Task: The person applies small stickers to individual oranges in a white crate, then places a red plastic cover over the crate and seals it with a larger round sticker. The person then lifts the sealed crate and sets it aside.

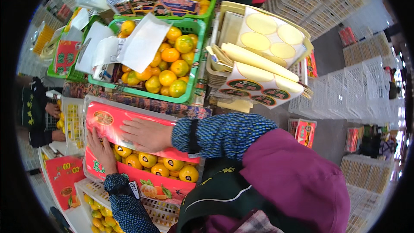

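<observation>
Box (60, 177) with red print, far left, background, I leave it alone. Next, left hand (103, 150): fingers spread, fingertips on the left end of the upper red flap (118, 112), grasping nothing that I can see. The working red box (129, 174) sits right under both hands, its stickered orange fruit (148, 159) showing in the gap between upper flap and lower printed panel. Right hand (148, 134): flat and unclenched on that flap, palm down, holding nothing. For a clean job I'd spread pressure over the whole palm, smooth along the flap and steady its left end with the other fingertips. I'd go light: fruit underneath could bruise or the flap crease, my guess. Fingers should stay clear of the gap. Further right, green crate (202, 51) and sticker sheets (263, 82) stand apart from the hands, so no snag there
</observation>
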Demonstrator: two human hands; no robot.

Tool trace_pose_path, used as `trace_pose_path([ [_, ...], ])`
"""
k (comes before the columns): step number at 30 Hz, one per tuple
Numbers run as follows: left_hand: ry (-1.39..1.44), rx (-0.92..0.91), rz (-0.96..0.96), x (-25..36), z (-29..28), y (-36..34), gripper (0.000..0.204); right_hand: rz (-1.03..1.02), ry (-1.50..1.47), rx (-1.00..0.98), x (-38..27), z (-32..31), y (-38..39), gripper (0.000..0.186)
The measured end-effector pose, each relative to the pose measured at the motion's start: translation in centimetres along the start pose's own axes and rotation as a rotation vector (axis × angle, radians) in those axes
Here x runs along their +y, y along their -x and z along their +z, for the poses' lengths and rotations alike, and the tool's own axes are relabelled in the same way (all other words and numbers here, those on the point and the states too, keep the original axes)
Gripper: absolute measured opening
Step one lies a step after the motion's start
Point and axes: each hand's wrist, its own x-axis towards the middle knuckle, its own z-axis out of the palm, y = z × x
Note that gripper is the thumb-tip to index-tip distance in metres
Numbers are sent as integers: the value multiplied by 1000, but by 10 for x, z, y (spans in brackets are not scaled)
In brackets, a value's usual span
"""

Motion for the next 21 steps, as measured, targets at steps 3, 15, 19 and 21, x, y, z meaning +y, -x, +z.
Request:
trace_pose_path([
  [3,17,33,16,-10,7,-1,57,54,-102,9,-20,-35,74,66],
  [15,311,63,-73,70,-42,3,53,159,-121,6,-45,-55,138,66],
  [19,648,-53,-57,215,-95,15,55,161,-273,6,-47,-81,165,62],
  [21,842,-285,44,286,-114,19,59,148,-213,174,-50,-106,190,58],
])
